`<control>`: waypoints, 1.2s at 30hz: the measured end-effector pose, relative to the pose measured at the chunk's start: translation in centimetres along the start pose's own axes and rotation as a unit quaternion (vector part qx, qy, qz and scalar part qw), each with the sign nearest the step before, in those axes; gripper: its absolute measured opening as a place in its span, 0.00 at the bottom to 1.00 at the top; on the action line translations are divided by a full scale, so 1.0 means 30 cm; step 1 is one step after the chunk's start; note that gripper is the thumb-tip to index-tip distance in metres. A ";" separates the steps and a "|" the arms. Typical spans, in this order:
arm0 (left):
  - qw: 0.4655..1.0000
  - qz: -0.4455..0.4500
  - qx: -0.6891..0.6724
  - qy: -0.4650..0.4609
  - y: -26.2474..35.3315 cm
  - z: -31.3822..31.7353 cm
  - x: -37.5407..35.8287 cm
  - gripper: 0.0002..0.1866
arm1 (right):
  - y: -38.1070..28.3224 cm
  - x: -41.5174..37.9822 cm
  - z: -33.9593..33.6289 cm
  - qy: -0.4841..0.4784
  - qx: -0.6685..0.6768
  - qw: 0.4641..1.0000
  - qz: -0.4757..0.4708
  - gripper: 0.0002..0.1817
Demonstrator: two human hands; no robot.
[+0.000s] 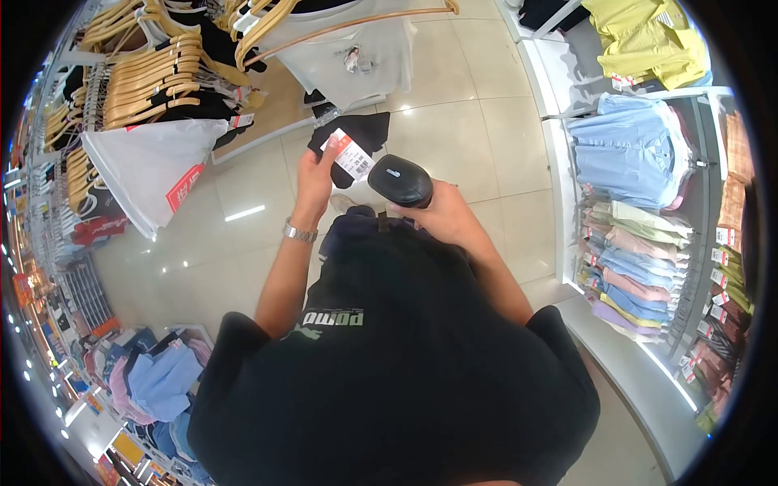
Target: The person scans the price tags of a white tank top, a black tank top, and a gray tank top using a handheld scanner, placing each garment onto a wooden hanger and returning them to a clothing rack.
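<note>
My left hand (314, 180), with a metal-banded watch on its wrist, pinches a white and red price tag (350, 154) between thumb and fingers. A printed barcode shows at the tag's lower right corner. Behind the tag is a black garment (369, 130); how it is held or supported is partly hidden. In my right hand (447, 212) is a black barcode scanner (400, 180), its rounded head close beside the tag's barcode end. The scanner's handle is mostly covered by my fingers.
Wooden hangers (154, 81) with clothes fill a rack at upper left, near a white plastic bag (150, 162). A white shirt (352, 69) hangs ahead. Shelves at right hold blue shirts (624, 150) and several pastel garments (636, 263). Tiled floor (454, 89) lies below.
</note>
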State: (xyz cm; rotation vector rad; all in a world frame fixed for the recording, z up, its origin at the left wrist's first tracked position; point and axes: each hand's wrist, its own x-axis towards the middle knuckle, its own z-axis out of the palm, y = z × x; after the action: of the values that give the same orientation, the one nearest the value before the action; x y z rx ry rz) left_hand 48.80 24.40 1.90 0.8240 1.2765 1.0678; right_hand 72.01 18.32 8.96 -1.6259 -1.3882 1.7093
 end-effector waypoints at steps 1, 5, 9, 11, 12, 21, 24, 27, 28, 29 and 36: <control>1.000 0.003 0.008 0.005 -0.014 -0.003 0.007 0.18 | 0.003 0.003 0.003 0.002 -0.006 1.000 0.007 0.19; 0.999 -0.016 0.043 0.004 -0.061 -0.011 0.029 0.17 | 0.045 0.015 0.014 0.010 -0.006 1.000 -0.007 0.20; 0.999 -0.021 0.038 -0.013 -0.035 0.028 0.009 0.17 | 0.067 0.017 0.011 0.008 -0.015 1.000 0.001 0.20; 0.999 -0.023 0.021 -0.016 -0.037 0.046 0.000 0.17 | 0.058 0.008 -0.003 -0.002 -0.015 1.000 0.026 0.20; 0.999 -0.028 0.015 -0.016 -0.041 0.052 -0.005 0.17 | 0.058 0.004 -0.009 -0.004 -0.017 1.000 0.026 0.20; 0.998 -0.051 0.043 -0.011 -0.117 0.056 -0.030 0.16 | 0.071 -0.018 -0.049 -0.043 -0.018 0.998 0.041 0.20; 0.995 0.007 0.087 -0.041 -0.117 0.073 -0.062 0.16 | 0.120 -0.005 -0.066 -0.036 0.001 0.998 0.046 0.19; 0.933 0.141 0.314 -0.105 -0.111 0.081 -0.096 0.16 | 0.168 0.025 -0.102 0.005 0.063 0.997 0.040 0.18; 0.897 0.104 0.404 -0.146 -0.100 0.078 -0.114 0.17 | 0.185 0.042 -0.116 0.017 0.090 0.995 0.045 0.18; 0.872 0.107 0.443 -0.176 -0.092 0.088 -0.136 0.18 | 0.209 0.065 -0.131 0.028 0.116 0.992 0.051 0.18; 0.769 0.103 0.548 -0.313 -0.063 0.189 -0.256 0.20 | 0.497 0.260 -0.116 -0.082 0.261 0.932 0.238 0.25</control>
State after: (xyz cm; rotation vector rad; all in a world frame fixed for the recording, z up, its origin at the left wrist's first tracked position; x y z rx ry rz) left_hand 54.93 17.01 3.48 2.0380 1.1473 0.0081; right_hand 78.26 19.71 -7.00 -1.6002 -0.5192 2.2820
